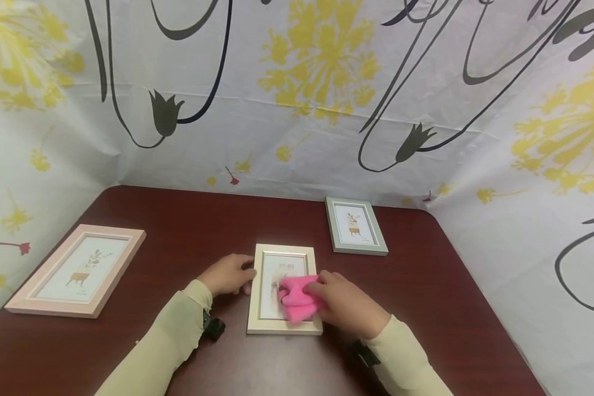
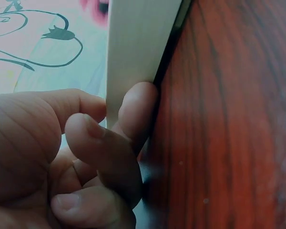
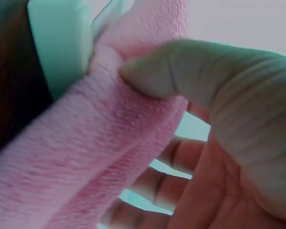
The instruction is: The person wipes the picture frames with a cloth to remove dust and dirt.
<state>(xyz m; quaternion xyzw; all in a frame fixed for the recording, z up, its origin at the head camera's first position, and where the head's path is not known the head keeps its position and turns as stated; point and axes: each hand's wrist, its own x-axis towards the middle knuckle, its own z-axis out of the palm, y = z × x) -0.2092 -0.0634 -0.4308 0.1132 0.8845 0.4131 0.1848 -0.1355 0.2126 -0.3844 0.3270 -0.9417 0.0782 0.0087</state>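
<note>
A cream picture frame lies flat on the dark red table, its printed insert partly covered by a pink cloth. My right hand pinches this fuzzy, folded cloth against the lower right of the glass. In the right wrist view the thumb presses into the cloth, with the other fingers behind it. At the frame's left side, my left hand holds the edge. The left wrist view has the thumb and a fingertip against the cream side wall, the remaining fingers curled below.
A pink picture frame lies at the left of the table. Toward the back right is a grey-green picture frame. White fabric with yellow flowers and dark stems hangs around the back and sides.
</note>
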